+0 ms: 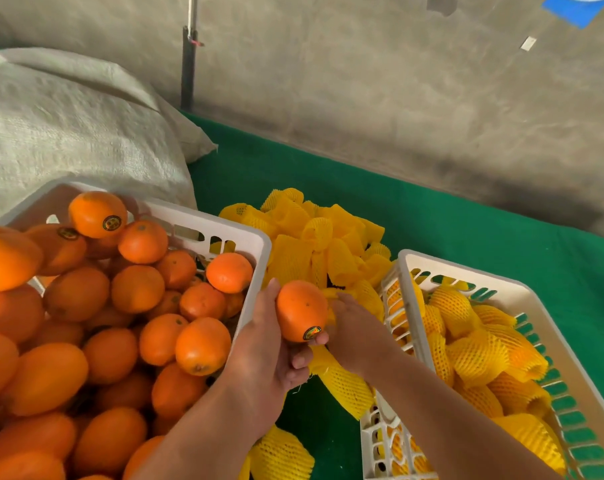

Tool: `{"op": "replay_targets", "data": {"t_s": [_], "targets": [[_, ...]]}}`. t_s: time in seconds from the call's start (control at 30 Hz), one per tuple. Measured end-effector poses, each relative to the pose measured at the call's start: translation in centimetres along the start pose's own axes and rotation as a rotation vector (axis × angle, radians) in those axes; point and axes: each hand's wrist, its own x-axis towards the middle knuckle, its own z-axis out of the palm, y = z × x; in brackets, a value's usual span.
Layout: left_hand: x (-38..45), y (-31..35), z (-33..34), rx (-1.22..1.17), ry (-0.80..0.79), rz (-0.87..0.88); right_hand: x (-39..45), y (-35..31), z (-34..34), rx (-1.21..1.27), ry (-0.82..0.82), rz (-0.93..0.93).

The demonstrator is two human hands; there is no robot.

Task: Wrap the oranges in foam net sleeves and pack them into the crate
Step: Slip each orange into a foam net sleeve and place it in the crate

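Note:
My left hand (264,351) grips a bare orange (300,310) with a round sticker, held between the two crates. My right hand (354,327) sits just right of that orange, its fingers hidden behind the fruit, and it holds a yellow foam net sleeve (342,382) that hangs below it. A white crate (255,237) on the left is heaped with several unwrapped oranges (138,289). The white crate (467,268) on the right holds several oranges wrapped in yellow sleeves (480,355).
A pile of loose yellow foam sleeves (314,237) lies on the green cloth (432,216) between the crates, with another sleeve (281,455) near the bottom edge. A grey woven sack (68,126) bulges behind the left crate. Concrete floor (397,81) lies beyond.

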Motion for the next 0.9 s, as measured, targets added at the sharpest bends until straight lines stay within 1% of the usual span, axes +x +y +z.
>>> {"op": "replay_targets", "data": {"t_s": [0.1,0.17,0.23,0.3,0.43,0.5,0.6,0.63,0.73,0.83,0.9], "targets": [[0.2,-0.2,-0.1,0.041,0.02,0.023,-3.1,0.6,-2.2,0.303,0.242,0.049],[0.3,-0.3,0.0,0.16,0.058,0.077,-5.5,0.9,-2.9,0.442,0.329,0.063],[0.3,-0.7,0.1,0.344,0.082,0.219,-7.2,1.0,-2.9,0.533,0.367,0.072],[0.2,-1.1,0.3,0.457,0.032,0.35,-8.0,1.1,-2.1,0.607,0.369,0.077],[-0.6,-1.7,0.3,0.638,-0.114,0.409,-7.1,1.5,-0.6,0.616,0.381,0.094],[-0.8,-1.6,0.4,0.677,-0.112,0.433,-6.7,1.8,-0.6,0.692,0.399,0.113],[-0.7,-1.2,0.5,0.722,-0.072,0.431,-6.7,2.3,-0.8,0.917,0.46,0.116],[-0.8,-1.1,0.4,0.733,-0.066,0.426,-6.8,2.4,-0.9,0.947,0.485,0.11],[-1.1,-1.1,0.7,0.781,-0.074,0.436,-7.0,2.4,-0.9,0.907,0.496,0.089],[-1.6,-1.6,0.9,0.899,-0.116,0.468,-7.1,2.3,-0.6,0.822,0.478,0.078],[-1.7,-2.0,0.9,0.995,-0.14,0.52,-7.2,2.3,-0.4,0.738,0.472,0.051]]}}
